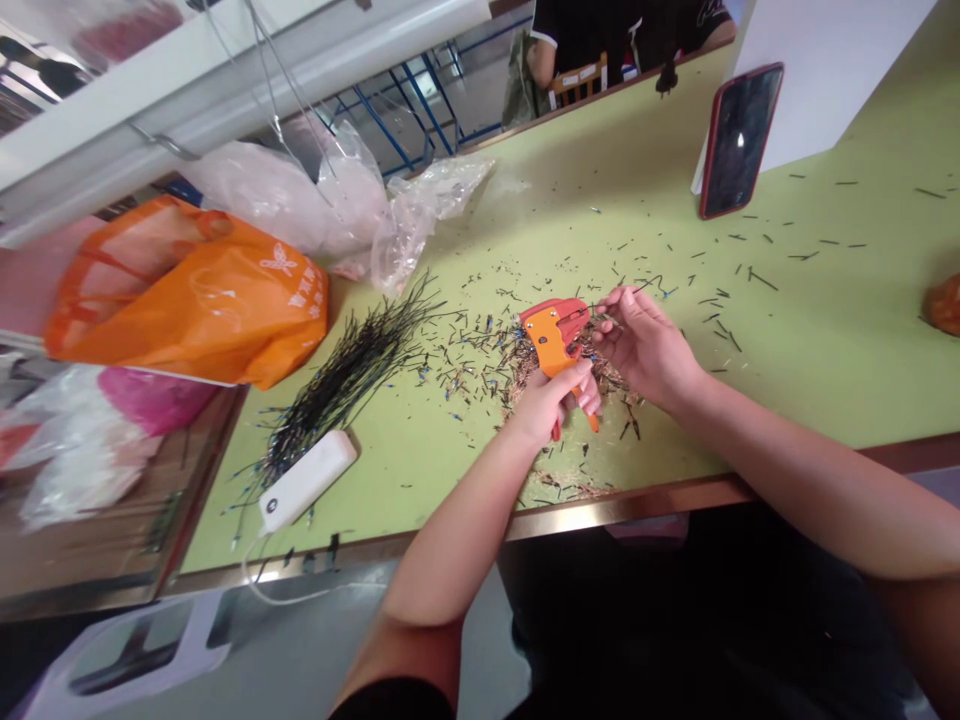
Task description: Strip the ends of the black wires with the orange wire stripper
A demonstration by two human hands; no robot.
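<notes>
My left hand [559, 400] is wrapped around the handles of an orange and red wire stripper [553, 340], whose jaws point up and to the right. Close beside those jaws, my right hand [649, 345] pinches a thin black wire [651, 283] between thumb and fingers. The wire's end lies at the stripper's jaws; whether it is clamped there I cannot tell. Under both hands spreads a heap of cut insulation and copper scraps [517, 375]. To the left lies a bundle of long black wires [341, 375], some with small blue ends.
A white power bank [307, 482] with a cable lies by the wire bundle. An orange bag [202, 295] and clear plastic bags [337, 190] are at the left. A phone [741, 140] leans on a white panel [832, 80]. Another person [600, 35] sits beyond the green table [810, 350].
</notes>
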